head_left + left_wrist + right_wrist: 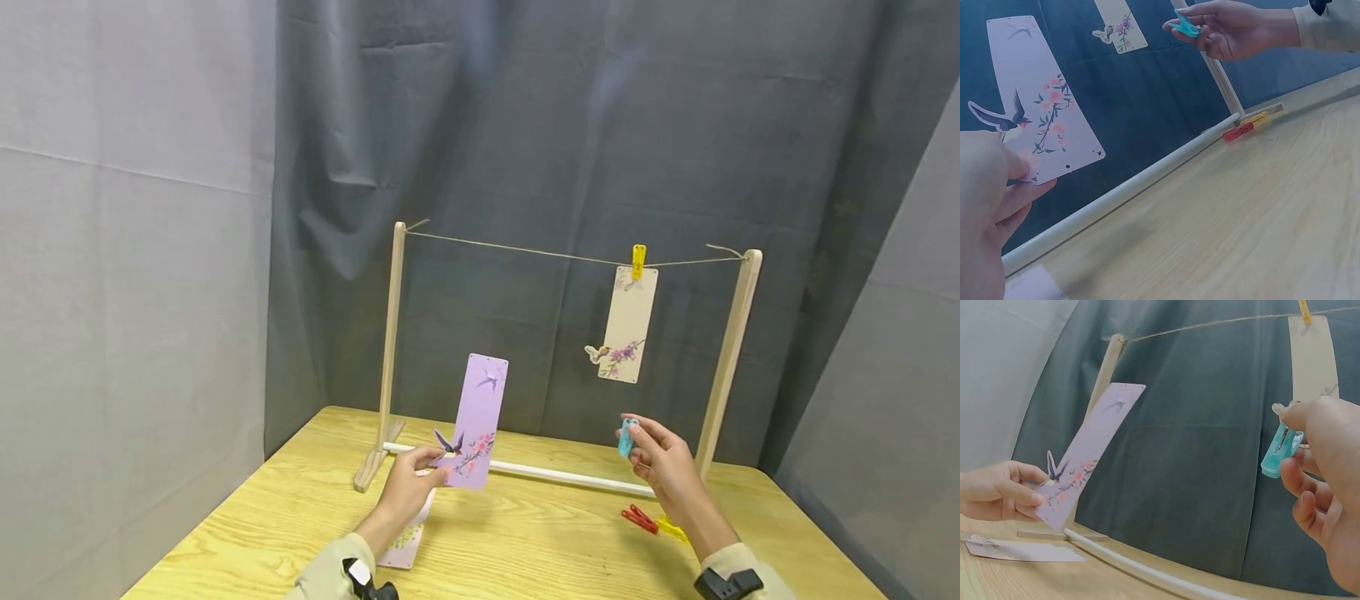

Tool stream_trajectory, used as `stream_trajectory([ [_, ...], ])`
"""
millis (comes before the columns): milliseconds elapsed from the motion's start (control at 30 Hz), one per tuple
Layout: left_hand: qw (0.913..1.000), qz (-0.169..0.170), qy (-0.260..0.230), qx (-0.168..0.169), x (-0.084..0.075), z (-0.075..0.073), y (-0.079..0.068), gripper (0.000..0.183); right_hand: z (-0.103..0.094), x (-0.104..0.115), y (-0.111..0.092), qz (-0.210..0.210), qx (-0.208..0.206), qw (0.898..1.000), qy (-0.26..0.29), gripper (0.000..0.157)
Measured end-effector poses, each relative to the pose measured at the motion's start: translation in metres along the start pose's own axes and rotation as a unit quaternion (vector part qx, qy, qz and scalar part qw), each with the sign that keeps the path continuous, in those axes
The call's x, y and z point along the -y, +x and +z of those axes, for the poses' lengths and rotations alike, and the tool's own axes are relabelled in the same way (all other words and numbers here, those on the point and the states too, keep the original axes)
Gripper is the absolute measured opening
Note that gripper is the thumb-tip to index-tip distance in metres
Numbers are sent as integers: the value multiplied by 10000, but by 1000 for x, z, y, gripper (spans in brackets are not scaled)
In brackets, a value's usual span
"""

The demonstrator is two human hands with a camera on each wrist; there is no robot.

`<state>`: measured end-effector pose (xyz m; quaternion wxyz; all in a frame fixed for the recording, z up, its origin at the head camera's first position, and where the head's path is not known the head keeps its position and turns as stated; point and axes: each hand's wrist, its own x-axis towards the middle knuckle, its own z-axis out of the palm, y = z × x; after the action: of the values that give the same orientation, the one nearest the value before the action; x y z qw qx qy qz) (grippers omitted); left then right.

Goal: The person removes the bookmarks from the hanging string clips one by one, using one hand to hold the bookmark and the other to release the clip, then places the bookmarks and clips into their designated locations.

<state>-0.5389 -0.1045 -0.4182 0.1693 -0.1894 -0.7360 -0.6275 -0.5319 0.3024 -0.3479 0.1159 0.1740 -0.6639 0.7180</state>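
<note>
My left hand (408,490) pinches a purple bookmark (480,408) by its lower left corner, thumb in front. The bookmark, printed with a swallow and pink blossoms, is held up off the table. In my right hand (670,468) a light blue clothespin (627,437) is pinched between thumb and fingers. Above that hand, a cream bookmark (628,321) hangs from the twine (517,248) by a yellow clothespin (638,261). Another pale bookmark (1025,551) lies on the table beneath my left hand, partly hidden in the head view.
The twine is strung between two wooden posts (392,333), joined low down by a white rod (570,477). Red clothespins (639,519) and a yellow clothespin (672,529) lie by the right post on the wooden table (525,550). Grey curtains (480,125) surround the table.
</note>
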Motion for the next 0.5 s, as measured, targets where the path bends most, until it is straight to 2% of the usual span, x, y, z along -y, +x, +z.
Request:
stream_trajectory([
  [133, 10000, 41, 83, 36, 6, -6, -7, 34, -8, -13, -8, 13, -15, 10000, -50, 29],
  [267, 9999, -38, -69, 80, 12, -10, -14, 34, -14, -26, -16, 186, -143, 9996, -145, 24],
  [367, 9996, -119, -223, 92, 15, -14, -19, 33, -15, -35, -21, 338, -165, 9990, -248, 27],
  [500, 9996, -107, -232, 139, 18, -19, -24, 35, -15, -45, -25, 508, -268, 9972, -471, 40],
])
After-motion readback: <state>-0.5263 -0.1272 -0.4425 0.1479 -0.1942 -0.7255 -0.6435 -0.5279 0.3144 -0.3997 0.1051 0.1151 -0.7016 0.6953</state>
